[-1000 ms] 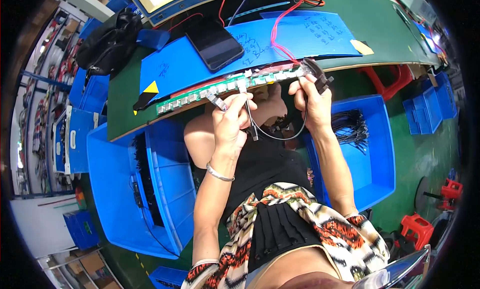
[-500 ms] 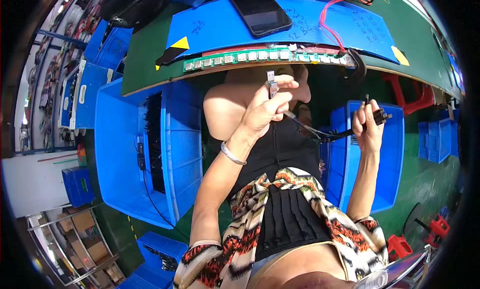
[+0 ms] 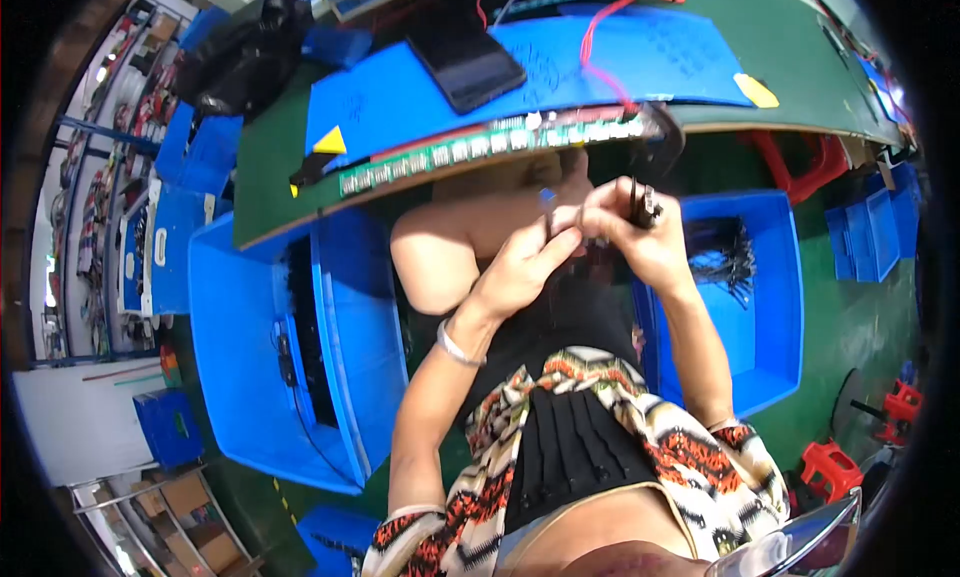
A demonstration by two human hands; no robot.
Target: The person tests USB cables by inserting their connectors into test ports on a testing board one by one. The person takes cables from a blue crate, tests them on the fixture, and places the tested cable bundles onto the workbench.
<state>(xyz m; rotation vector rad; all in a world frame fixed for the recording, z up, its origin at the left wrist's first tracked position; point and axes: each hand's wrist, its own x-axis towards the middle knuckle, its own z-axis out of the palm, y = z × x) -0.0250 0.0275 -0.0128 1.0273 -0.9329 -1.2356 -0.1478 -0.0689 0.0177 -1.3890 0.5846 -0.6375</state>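
My left hand [image 3: 520, 270], with a bracelet at its wrist, is closed around a USB plug [image 3: 547, 199] that points up toward the table edge. My right hand [image 3: 645, 239] has come close beside it, its fingers bent around black cable connectors [image 3: 646, 209]. The two hands' fingertips are nearly together over my lap, and blur hides whether they touch. Just beyond them, a green circuit board strip with a row of metal USB sockets [image 3: 440, 157] runs along the table edge. A black clamp [image 3: 664, 142] sits at the strip's right end.
A blue bin [image 3: 350, 377] stands at my left with dark cables inside. Another blue bin [image 3: 765, 347] at my right holds a bundle of black cables [image 3: 722, 262]. On the table's blue sheet [image 3: 560, 67] lies a black phone [image 3: 465, 67]. A red stool [image 3: 800, 167] is under the table.
My right hand has moved left from above the right bin to meet my left hand. The left hand has lowered slightly. The view has tilted, and black cables now show in the right bin.
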